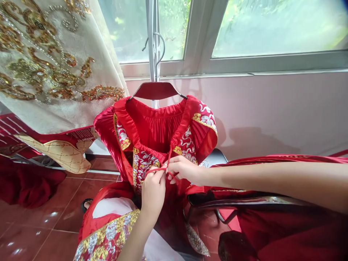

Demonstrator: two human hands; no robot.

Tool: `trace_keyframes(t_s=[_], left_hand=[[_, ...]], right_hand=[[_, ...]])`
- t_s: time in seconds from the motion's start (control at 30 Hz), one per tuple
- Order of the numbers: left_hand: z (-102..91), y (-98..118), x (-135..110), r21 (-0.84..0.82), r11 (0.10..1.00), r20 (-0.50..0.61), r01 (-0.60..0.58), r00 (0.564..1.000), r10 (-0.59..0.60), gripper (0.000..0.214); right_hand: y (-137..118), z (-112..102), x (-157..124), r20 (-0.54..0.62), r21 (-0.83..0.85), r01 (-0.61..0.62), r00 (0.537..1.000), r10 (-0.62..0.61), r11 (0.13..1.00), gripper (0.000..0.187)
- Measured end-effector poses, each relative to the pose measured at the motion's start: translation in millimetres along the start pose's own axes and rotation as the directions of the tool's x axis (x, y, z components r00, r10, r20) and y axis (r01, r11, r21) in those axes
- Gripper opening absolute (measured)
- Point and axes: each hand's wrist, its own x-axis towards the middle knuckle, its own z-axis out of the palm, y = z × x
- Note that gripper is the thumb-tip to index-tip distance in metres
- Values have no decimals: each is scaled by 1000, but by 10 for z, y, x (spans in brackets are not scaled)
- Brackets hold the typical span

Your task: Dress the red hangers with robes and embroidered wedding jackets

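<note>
A red pleated costume (156,125) with gold and silver embroidered panels hangs on a hanger (154,90). At its front neckline a thin red drawstring (170,154) comes out of the gathered collar. My left hand (154,186) pinches the drawstring between thumb and fingers. Close against it, my right hand (185,169) comes in from the right and also has its fingers closed on the red cord. The fingertips of both hands meet where the cord crosses. Part of the costume front is hidden behind my hands.
A cream cloth with gold beadwork (62,69) hangs at the left. Red fabric lies over a metal-framed chair (272,200) at right. A metal pole (151,43) stands before the window (277,29). An embroidered red cloth (108,232) lies near my lap, above tiled floor (62,214).
</note>
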Motion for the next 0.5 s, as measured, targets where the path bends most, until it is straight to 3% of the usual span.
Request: trace_keyframes(t_s=[0.1,0.2,0.3,0.4,0.5], left_hand=[[-61,50,-70,224,975,-22,3,1000,1,24],[-108,55,-89,324,946,-65,-7,997,30,24],[-122,0,-79,321,946,-70,-54,994,80,21],[-132,-30,-27,206,969,-73,-136,985,154,19],[-156,23,87,-157,981,-148,-115,985,92,21]], right_hand=[[-36,12,-1,67,-22,90,994,-88,996,4],[-31,23,-14,120,-136,206,974,-190,969,12],[11,36,-25,32,-274,182,983,-181,944,20],[-5,53,-43,-39,-303,158,983,-178,940,24],[-141,76,-106,-94,-228,129,984,-154,965,33]])
